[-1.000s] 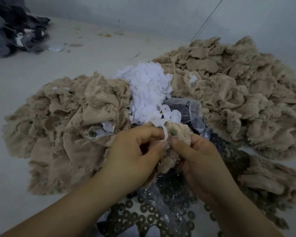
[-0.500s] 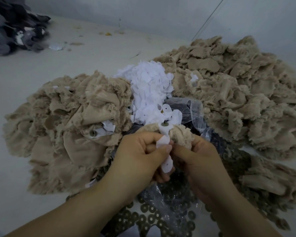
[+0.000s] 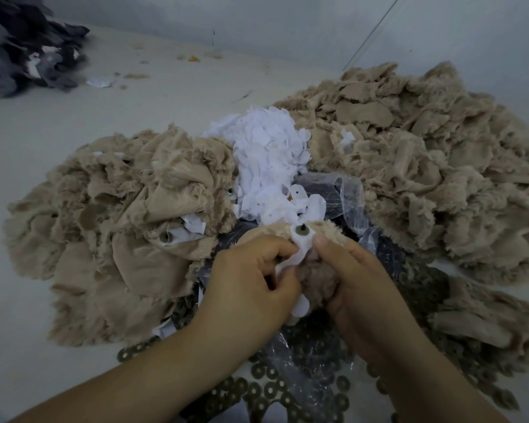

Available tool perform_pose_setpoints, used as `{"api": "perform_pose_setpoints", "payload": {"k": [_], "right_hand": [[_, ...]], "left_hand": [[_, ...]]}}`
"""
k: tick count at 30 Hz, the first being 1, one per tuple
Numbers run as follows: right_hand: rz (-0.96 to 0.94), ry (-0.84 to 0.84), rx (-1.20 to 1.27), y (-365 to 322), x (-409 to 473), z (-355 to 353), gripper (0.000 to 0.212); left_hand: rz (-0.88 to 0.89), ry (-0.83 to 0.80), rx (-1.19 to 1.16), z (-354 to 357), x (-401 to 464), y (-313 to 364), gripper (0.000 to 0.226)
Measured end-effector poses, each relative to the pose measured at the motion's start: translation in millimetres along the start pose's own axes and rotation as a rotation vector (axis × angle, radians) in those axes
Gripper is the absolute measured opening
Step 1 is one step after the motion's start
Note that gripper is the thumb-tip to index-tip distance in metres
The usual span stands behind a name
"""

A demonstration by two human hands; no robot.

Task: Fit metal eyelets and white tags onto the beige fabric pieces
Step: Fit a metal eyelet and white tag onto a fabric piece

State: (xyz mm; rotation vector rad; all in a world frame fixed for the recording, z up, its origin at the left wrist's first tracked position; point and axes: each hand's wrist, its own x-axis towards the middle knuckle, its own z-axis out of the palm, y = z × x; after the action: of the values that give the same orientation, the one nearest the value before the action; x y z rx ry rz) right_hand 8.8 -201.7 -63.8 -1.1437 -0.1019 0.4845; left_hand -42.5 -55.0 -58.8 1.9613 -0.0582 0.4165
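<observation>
My left hand (image 3: 248,280) and my right hand (image 3: 348,276) hold one fuzzy beige fabric piece (image 3: 319,277) between them, just above a clear plastic bag. A white tag (image 3: 301,244) lies over the top of that piece, pinned by a dark metal eyelet post (image 3: 303,228) that sticks up through it. My left fingers pinch the tag's lower part; my right thumb presses beside the eyelet. Behind the hands sits a heap of loose white tags (image 3: 269,154). Flat metal eyelet rings (image 3: 269,389) are scattered near my forearms.
A big beige fabric pile (image 3: 425,166) fills the right side. Another beige fabric pile (image 3: 110,227) on the left has tags and eyelets fitted. A clear plastic bag (image 3: 345,199) lies in the middle. Dark grey fabric (image 3: 22,50) is heaped at the far left corner.
The tag has been pushed down over the eyelet post onto the beige piece. Both hands shifted slightly lower, and the right thumb has come up next to the eyelet.
</observation>
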Motion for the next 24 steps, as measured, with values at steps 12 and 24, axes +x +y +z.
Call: {"api": "perform_pose_setpoints", "payload": {"k": [12,24], "right_hand": [[-0.093,0.08,-0.038,4,-1,1,0.026],[-0.167,0.215,-0.039,7,1,0,0.03]], "left_hand": [[-0.459,0.011,-0.632,1,12,-4,0.01],[-0.497,-0.088,-0.753,-2,9,4,0.023]]}}
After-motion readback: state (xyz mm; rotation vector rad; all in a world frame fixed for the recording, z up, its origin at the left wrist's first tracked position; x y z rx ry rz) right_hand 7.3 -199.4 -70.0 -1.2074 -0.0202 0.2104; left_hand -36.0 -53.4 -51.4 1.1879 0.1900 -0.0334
